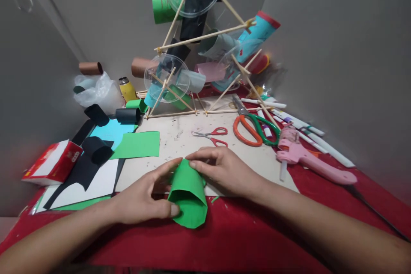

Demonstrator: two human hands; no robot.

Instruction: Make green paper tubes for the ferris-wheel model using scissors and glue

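Observation:
A green paper cone (pixel 186 177), rolled with its wide mouth toward me, lies at the near edge of the pale board. My left hand (pixel 147 195) grips its left side, thumb at the rim of the mouth and fingers reaching toward the narrow end. With thumb and fingertips, my right hand (pixel 221 167) pinches the cone near its narrow tip. Just beyond the hands lie small red-handled scissors (pixel 213 135). A flat green paper sheet (pixel 138 144) rests to the left of them.
A stick frame (pixel 199 38) with clear plastic discs and paper tubes stands at the back. Large scissors (pixel 253 126) and a pink glue gun (pixel 308 160) lie right. A red tissue pack (pixel 53 165), black paper (pixel 77 175) and a yellow bottle (pixel 127 90) are left.

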